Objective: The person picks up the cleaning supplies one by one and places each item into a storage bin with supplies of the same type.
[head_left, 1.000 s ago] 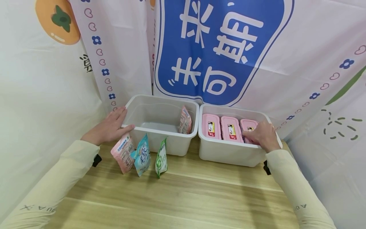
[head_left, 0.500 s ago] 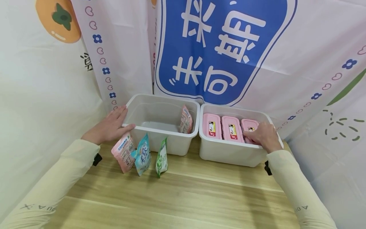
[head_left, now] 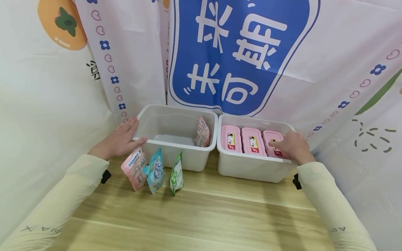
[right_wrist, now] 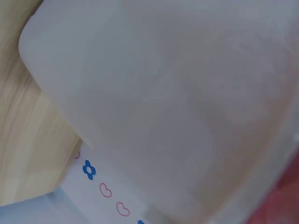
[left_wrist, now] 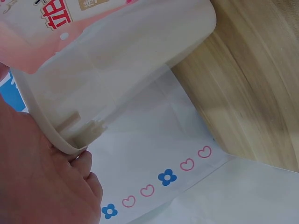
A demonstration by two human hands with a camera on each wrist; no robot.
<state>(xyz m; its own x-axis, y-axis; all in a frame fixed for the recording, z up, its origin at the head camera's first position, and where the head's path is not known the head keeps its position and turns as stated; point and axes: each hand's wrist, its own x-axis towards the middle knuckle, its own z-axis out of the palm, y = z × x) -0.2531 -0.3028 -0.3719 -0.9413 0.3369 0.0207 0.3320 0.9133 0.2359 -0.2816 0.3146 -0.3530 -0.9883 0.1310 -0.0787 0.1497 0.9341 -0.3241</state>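
In the head view my left hand (head_left: pixel 120 141) holds the left corner of a white plastic bin (head_left: pixel 176 142); the left wrist view shows its fingers (left_wrist: pixel 83 163) curled at the rim. A pink snack pouch (head_left: pixel 203 134) stands inside at its right end. My right hand (head_left: pixel 294 145) lies over the right edge of a second white bin (head_left: pixel 248 168), thumb stretched above the rightmost pink lidded box (head_left: pixel 270 136). Its other fingers are hidden. Two more pink boxes, the left one (head_left: pixel 231 136) and middle one (head_left: pixel 253 139), sit beside it.
Before the left bin, a pink pouch (head_left: pixel 135 169), a blue pouch (head_left: pixel 156 171) and a green-white pouch (head_left: pixel 177 174) stand on the wooden table (head_left: pixel 201 216). Printed white cloth (head_left: pixel 141 69) hangs close behind both bins and along the sides.
My right hand has shifted right and its thumb has lifted away from the near part of the rightmost pink box. The left hand stays on the bin rim. The view tilts slightly.
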